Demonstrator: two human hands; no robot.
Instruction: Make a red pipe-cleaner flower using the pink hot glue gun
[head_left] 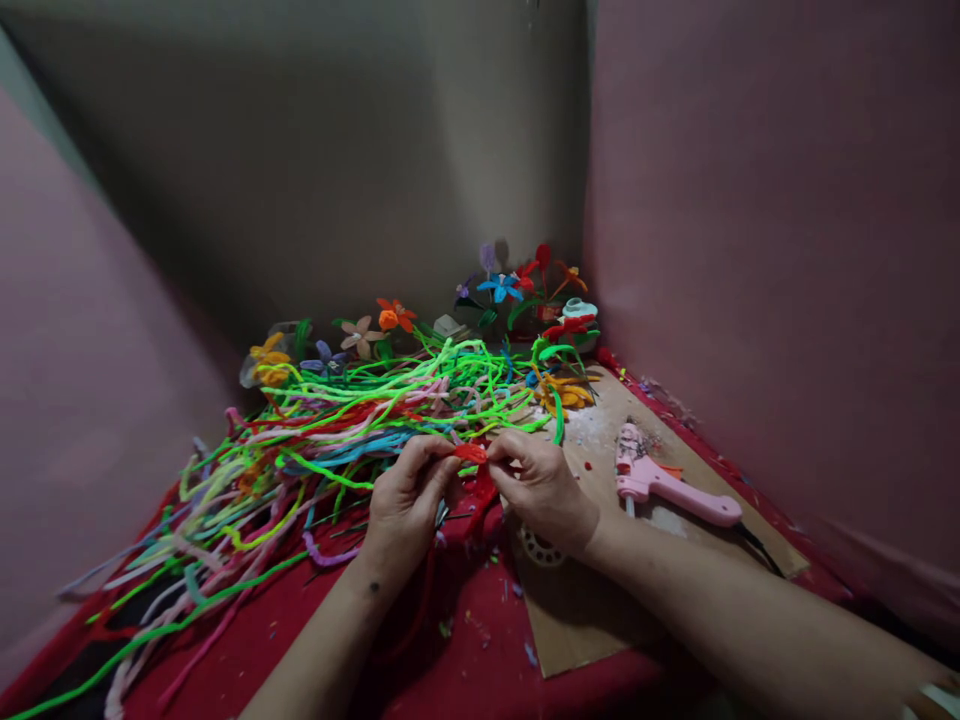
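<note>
Both of my hands pinch a short red pipe cleaner (471,453) between them, just above the red cloth. My left hand (405,500) grips its left end with thumb and fingertips. My right hand (541,487) grips the right end. More of the red stem hangs down between my hands. Right behind my hands lies a big tangled pile of pipe cleaners (322,430) in green, pink, blue and white.
A pink glue gun (671,485) lies on a cardboard sheet (600,610) to the right. Finished pipe-cleaner flowers (517,290) stand in the far corner and along the back wall. A white tape roll (540,548) sits under my right wrist. Pink walls close in on both sides.
</note>
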